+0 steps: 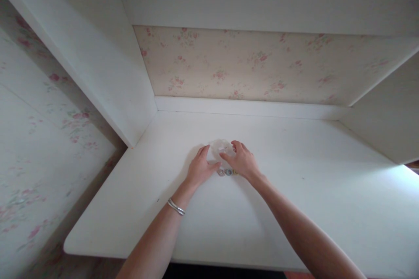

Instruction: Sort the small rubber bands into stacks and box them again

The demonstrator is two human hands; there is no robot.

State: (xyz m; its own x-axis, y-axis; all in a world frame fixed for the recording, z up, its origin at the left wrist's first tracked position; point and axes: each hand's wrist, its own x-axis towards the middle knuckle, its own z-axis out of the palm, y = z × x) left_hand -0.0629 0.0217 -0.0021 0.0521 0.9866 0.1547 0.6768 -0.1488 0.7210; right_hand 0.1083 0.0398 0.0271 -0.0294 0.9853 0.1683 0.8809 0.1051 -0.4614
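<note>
My left hand (200, 166) is on the left of a clear, see-through plastic piece (218, 144), thumb and fingers spread apart. From the other side my right hand (245, 161) curves toward the same piece, with its thumb stretched over it and its fingers apart. Whether either hand touches the plastic I cannot tell. Just in front of it lie small round ring-like items: a pinkish one (221, 172), a bluish one (228, 172) and a yellowish one (235, 172) partly hidden by my right hand. A silver bracelet (176, 206) circles my left wrist.
The white desk top (209, 235) has a rounded front left corner. A white side panel (98, 52) rises at the left, another panel (386, 117) at the right, and a white shelf (248, 8) overhangs the back. Floral wallpaper (242, 65) covers the wall behind.
</note>
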